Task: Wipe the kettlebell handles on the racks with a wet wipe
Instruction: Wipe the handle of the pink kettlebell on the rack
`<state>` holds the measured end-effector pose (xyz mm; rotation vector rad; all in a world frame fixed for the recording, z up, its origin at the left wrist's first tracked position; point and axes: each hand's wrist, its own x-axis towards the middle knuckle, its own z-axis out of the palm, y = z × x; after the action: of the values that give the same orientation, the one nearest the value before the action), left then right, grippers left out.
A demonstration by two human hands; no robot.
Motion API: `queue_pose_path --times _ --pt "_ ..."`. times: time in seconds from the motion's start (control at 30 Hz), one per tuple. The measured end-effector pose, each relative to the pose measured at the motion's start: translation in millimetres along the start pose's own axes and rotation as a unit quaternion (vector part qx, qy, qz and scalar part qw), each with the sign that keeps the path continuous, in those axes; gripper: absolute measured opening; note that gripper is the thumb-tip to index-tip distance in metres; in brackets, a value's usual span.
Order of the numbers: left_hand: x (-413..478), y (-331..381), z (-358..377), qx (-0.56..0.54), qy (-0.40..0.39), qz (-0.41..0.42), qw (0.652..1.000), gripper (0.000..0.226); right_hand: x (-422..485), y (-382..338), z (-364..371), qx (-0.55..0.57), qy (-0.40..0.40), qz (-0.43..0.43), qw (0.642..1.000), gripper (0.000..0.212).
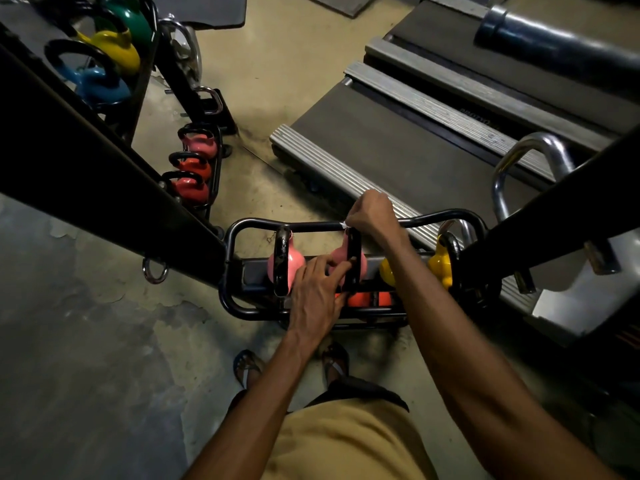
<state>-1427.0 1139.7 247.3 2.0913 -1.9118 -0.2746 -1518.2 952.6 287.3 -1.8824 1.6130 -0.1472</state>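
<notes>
Two pink kettlebells with black handles stand on a low black rack (239, 237) in front of me. My left hand (317, 294) holds the near end of the right pink kettlebell's handle (353, 261), fingers on the bar. My right hand (372, 214) grips the far end of that same handle with a white wet wipe (343, 224), of which only a corner shows. The left pink kettlebell (287, 263) stands untouched beside it. A yellow kettlebell (441, 261) sits to the right, and an orange one (360, 299) shows on the lower shelf.
A second rack at the left holds pink and red kettlebells (194, 168); blue, yellow and green ones (107, 50) sit on a shelf at the top left. Treadmill decks (398, 143) lie beyond the rack. Black frame beams cross both sides. My sandalled feet (247, 367) stand just below the rack.
</notes>
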Motion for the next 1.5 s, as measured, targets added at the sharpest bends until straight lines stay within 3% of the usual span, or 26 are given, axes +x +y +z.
queue_pose_path --times 0.13,0.3,0.4,0.47,0.57,0.8,0.93,1.1,1.17,1.3,1.5 --pt "0 -3 2 0.005 0.009 0.000 1.000 0.067 9 -20 -14 -0.105 -0.067 -0.024 0.992 0.030" --pt "-1 -6 5 0.021 -0.002 -0.007 1.000 0.067 -7 -36 -10 -0.244 -0.105 -0.115 0.957 0.023" --pt "-1 -4 5 0.019 0.005 -0.005 1.000 0.068 -18 -21 3 -0.214 -0.104 -0.205 0.949 0.005" --pt "0 -1 6 0.017 0.014 -0.003 1.000 0.067 -15 -9 5 -0.165 -0.083 -0.204 0.961 0.016" --pt "3 0 7 0.014 0.018 -0.001 1.000 0.068 -13 -3 3 -0.100 -0.025 -0.176 0.979 0.016" --pt "-4 -3 9 -0.010 0.038 0.005 0.999 0.064 -20 22 -8 -0.089 -0.010 -0.242 0.966 0.016" --pt "-1 -1 6 -0.012 0.030 0.006 0.999 0.065 -19 32 -8 -0.024 0.006 -0.250 0.968 0.012" --pt "-4 -7 12 -0.007 0.008 0.002 1.000 0.089 -53 34 -2 -0.106 -0.056 -0.349 0.930 0.008" --pt "-5 -6 11 -0.013 0.012 0.002 1.000 0.083 -48 37 -4 -0.096 -0.034 -0.359 0.928 0.009" --pt "-2 -1 5 -0.016 0.020 0.005 1.000 0.069 -16 35 -10 -0.051 0.030 -0.268 0.962 0.008" --pt "-8 -8 9 -0.014 0.016 -0.002 1.000 0.080 -52 43 4 -0.099 -0.028 -0.372 0.923 0.012"
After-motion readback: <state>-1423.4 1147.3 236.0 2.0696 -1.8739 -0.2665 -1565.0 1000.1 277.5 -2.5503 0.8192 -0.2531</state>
